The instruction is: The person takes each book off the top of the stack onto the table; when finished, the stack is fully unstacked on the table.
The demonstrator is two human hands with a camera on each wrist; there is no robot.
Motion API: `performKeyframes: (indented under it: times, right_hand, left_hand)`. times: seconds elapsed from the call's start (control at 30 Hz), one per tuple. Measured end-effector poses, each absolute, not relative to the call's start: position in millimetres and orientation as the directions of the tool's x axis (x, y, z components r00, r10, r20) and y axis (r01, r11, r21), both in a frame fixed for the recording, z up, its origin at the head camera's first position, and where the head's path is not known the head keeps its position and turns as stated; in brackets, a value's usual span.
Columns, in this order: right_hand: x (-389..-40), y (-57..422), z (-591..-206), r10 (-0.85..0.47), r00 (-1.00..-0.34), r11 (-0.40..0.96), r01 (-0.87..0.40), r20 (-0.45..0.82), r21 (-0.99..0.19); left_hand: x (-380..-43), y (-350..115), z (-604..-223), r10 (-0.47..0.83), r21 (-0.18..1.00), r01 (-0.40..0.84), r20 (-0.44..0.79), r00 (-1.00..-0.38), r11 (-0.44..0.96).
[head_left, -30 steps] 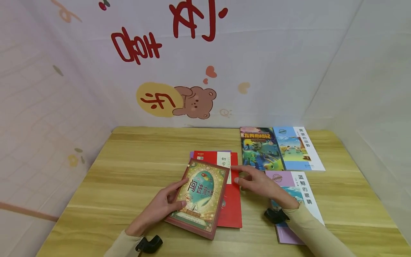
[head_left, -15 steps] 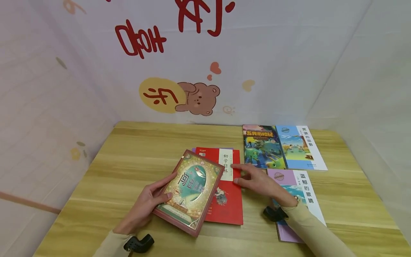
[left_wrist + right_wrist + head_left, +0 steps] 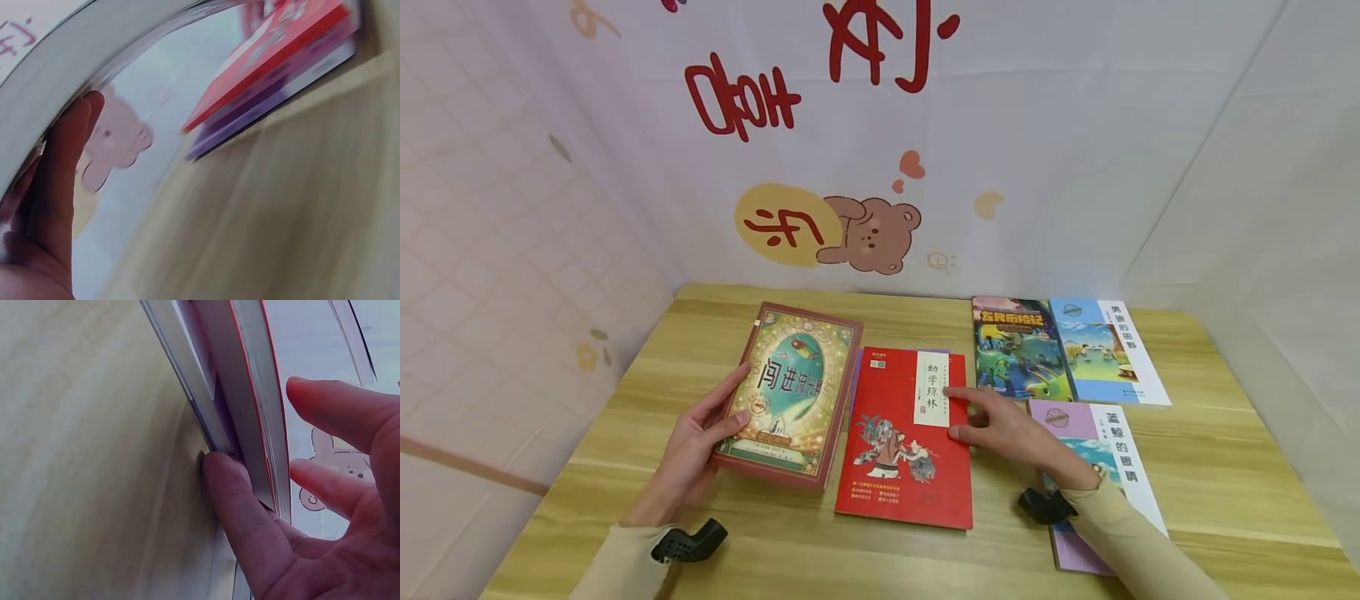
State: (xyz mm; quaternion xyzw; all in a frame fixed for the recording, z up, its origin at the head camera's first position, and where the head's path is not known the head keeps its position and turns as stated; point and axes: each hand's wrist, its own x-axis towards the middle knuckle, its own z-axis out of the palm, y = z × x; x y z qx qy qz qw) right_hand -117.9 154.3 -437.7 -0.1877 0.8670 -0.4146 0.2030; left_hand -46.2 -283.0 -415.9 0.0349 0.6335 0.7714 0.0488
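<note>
A thick brown-bordered hardback with a gold cover and a teal oval (image 3: 793, 383) is tilted above the left half of the wood-grain table (image 3: 917, 567). The left hand (image 3: 703, 429) pinches its left edge, thumb on the cover; only the left wrist view shows fingers close together behind it, and the gap between this book and the stack.

The right hand (image 3: 1003, 429), fingers spread, touches the right edge of a red paperback (image 3: 895, 458) near the table's middle. From above, this seems almost a single book, with a purple sliver behind; the left wrist view reveals purple volumes (image 3: 275, 109) underneath, and the right wrist view shows one fingertip against the lower books' side.

The hardback's title begins 闯进流光, its last part hard to read; the red cover says 幼学琼林. Toward the table's far right corner lie a dinosaur-covered book (image 3: 1018, 354), whose title ends 历险记, and a blue-and-white book (image 3: 1097, 354) titled 男孩的田野. Nearer the right edge, partly under the forearm, is a purple-and-white book (image 3: 1086, 433) reading 蓝鲸的眼睛. On the white fabric backdrop (image 3: 1037, 150), 乐 appears beside a printed bear (image 3: 876, 236).
</note>
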Motion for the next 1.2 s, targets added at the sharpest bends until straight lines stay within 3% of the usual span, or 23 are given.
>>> performKeyframes:
  times: [0.6, 1.2]
  right_hand:
    - [-117.1, 152.5, -437.6, -0.476, -0.857, 0.597, -0.150, -0.197, -0.788]
    - [-115.6, 153.5, -439.9, -0.480, -0.857, 0.602, -0.167, -0.186, -0.781]
  left_hand:
    - [-95.8, -366.7, -413.6, 0.046, 0.939, -0.015, 0.001, -0.999, -0.343]
    - [-133.0, -399.8, -421.1, -0.046, 0.970, -0.193, -0.202, -0.978, -0.147]
